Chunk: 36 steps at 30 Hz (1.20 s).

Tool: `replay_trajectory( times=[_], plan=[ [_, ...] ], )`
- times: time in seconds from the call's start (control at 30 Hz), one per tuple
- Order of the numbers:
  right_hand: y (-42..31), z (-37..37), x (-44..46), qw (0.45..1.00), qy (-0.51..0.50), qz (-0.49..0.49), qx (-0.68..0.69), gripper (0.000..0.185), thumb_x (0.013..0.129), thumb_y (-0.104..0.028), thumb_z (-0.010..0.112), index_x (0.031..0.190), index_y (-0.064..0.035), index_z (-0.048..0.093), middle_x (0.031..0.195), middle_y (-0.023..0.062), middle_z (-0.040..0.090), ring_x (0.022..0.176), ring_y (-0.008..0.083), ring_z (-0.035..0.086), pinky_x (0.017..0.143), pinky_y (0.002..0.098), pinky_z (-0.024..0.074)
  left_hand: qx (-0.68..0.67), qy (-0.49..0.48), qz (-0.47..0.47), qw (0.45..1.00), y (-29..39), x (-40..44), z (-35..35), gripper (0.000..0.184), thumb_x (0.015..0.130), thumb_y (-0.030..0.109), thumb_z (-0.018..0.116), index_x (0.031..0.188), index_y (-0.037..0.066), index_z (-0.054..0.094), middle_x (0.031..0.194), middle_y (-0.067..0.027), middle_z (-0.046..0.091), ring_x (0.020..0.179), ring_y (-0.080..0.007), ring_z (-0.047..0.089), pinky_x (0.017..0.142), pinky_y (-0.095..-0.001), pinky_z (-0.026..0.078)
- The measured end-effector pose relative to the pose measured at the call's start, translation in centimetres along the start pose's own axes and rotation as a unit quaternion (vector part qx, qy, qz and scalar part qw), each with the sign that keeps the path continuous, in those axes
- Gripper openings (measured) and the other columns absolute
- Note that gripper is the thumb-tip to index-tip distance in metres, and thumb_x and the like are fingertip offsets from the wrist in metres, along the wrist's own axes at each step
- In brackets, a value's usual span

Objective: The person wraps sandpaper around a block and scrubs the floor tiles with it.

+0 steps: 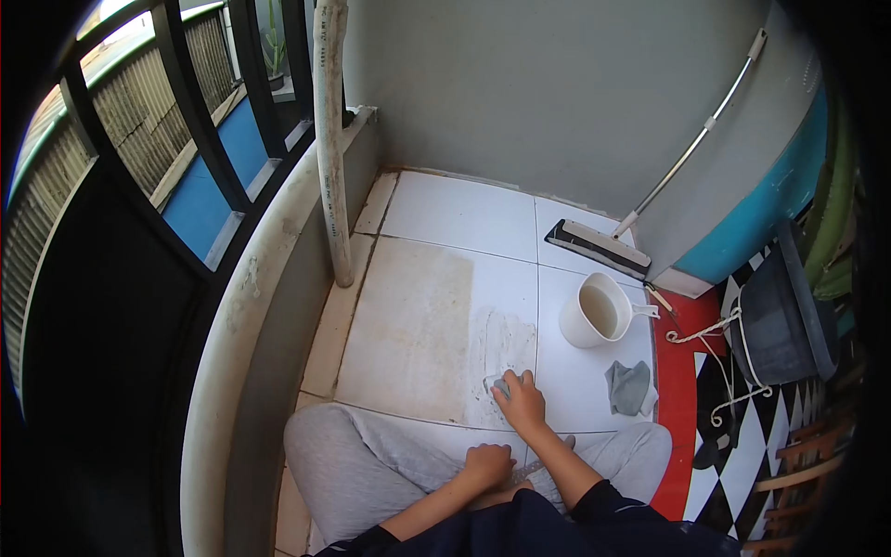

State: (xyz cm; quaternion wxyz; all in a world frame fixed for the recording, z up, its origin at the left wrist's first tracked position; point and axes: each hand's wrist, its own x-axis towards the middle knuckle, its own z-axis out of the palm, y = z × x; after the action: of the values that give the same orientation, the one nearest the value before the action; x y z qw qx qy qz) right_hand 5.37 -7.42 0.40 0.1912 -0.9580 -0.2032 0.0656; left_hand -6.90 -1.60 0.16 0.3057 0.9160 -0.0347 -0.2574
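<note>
My right hand (522,405) presses a small grey pad (497,382) against a white floor tile. Its fingers are wrapped over the pad, so much of it is hidden. Around and above the pad, greyish wet smears (506,339) streak the tile. To the left lies a tile area stained beige-brown (408,325), with a fairly straight edge against the whiter part. Over my crossed legs, my left hand (489,467) rests with curled fingers, and nothing shows in it. A white dipper (577,320) of cloudy liquid stands beyond my right hand. Near it lies a crumpled grey cloth (628,387).
A floor squeegee (599,246) leans in the right corner. A pale pipe (331,167) stands by the low wall and black railing (176,74) on the left. At right are a dark plant pot (784,316) on a curled metal stand and a red floor strip (680,408).
</note>
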Motion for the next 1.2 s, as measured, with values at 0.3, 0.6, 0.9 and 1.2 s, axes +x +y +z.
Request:
replay_trajectory(
  times=[0.3,0.6,0.9,1.2],
  plan=[
    [-1.3,0.6,11.6,0.995,0.085,0.052,0.002,0.030,0.075,-0.031,0.063,0.094,-0.0120,0.050,0.091,0.0178,0.049,0.071,0.0367,0.058,0.058,0.0445,0.0482,0.002,0.003,-0.013,1.000,-0.5,0.1,-0.3,0.036,0.084,0.038,0.047,0.095,0.006,0.059,0.086,-0.0160,0.063,0.081,-0.0321,0.061,0.068,-0.0449,0.048],
    [-0.4,0.4,1.0,1.000,0.013,0.011,0.007,0.032,0.074,-0.031,0.065,0.096,-0.0129,0.050,0.090,0.0177,0.049,0.070,0.0364,0.058,0.058,0.0448,0.0483,-0.011,0.013,-0.004,1.000,0.1,0.2,-0.3,0.034,0.084,0.037,0.047,0.095,0.006,0.058,0.084,-0.0159,0.063,0.080,-0.0313,0.062,0.067,-0.0443,0.049],
    [-2.2,0.8,14.2,0.985,0.087,0.144,0.027,0.033,0.077,-0.033,0.061,0.096,-0.0094,0.049,0.094,0.0196,0.052,0.076,0.0374,0.057,0.064,0.0444,0.0470,-0.004,0.022,-0.012,1.000,-0.7,0.5,-0.4,0.035,0.083,0.037,0.048,0.097,0.006,0.057,0.086,-0.0156,0.063,0.081,-0.0323,0.061,0.067,-0.0447,0.048],
    [-1.4,-0.3,-0.8,1.000,-0.013,0.015,-0.020,0.033,0.075,-0.031,0.063,0.098,-0.0111,0.051,0.090,0.0181,0.049,0.070,0.0361,0.057,0.057,0.0444,0.0474,-0.003,-0.002,-0.003,1.000,-0.3,0.0,0.1,0.034,0.083,0.036,0.048,0.096,0.006,0.057,0.086,-0.0153,0.063,0.081,-0.0317,0.061,0.067,-0.0443,0.049]
  ],
)
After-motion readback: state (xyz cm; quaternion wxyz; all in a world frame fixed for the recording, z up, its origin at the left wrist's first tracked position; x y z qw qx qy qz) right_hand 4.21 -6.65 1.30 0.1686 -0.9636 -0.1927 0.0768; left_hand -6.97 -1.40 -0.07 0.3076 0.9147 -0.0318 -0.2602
